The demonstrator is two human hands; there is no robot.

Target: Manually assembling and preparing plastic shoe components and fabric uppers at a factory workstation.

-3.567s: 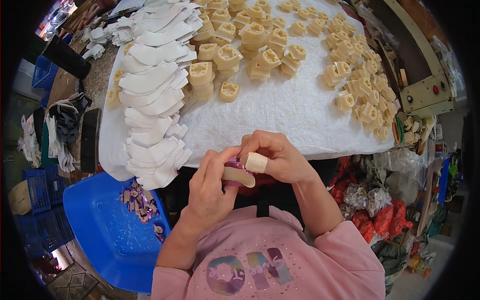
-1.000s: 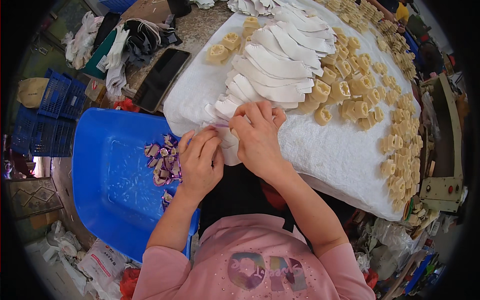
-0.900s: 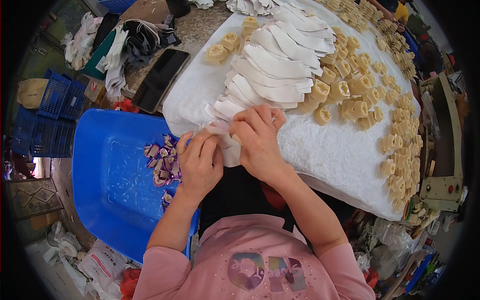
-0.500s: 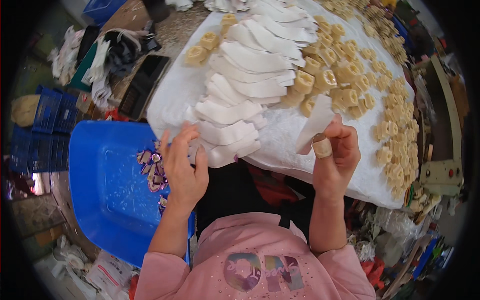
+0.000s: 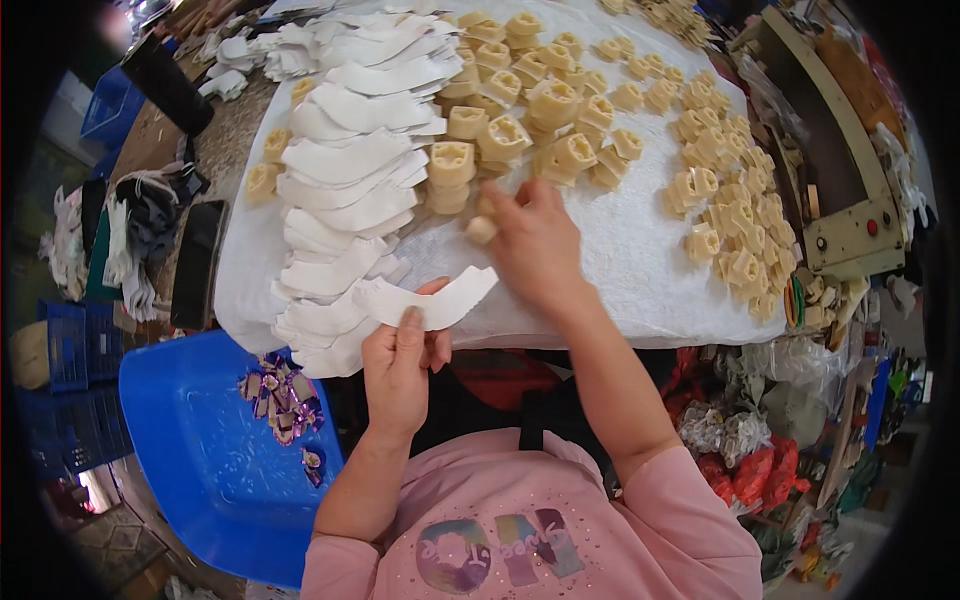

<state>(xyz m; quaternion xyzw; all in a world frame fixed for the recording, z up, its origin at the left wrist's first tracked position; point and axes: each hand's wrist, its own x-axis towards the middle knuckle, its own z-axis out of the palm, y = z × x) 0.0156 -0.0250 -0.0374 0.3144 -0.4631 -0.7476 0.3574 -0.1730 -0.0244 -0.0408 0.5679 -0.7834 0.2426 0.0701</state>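
Observation:
My left hand holds a white curved strip by its lower edge, just in front of the table's near edge. Beside it lies an overlapping row of the same white strips on a white cloth. My right hand reaches forward over the cloth, fingers spread, with a taped fingertip. Its fingertips touch the nearest cream plastic pieces, which are stacked and scattered across the cloth. I see nothing gripped in that hand.
A blue tub at the lower left holds several purple bits. A black phone and a heap of cloths lie left of the cloth. A beige machine stands at the right, with blue crates far left.
Both hands were at the near end of the strip row by the tub. The strip has since passed from my right hand to my left, and my right hand has reached out to the cream pieces.

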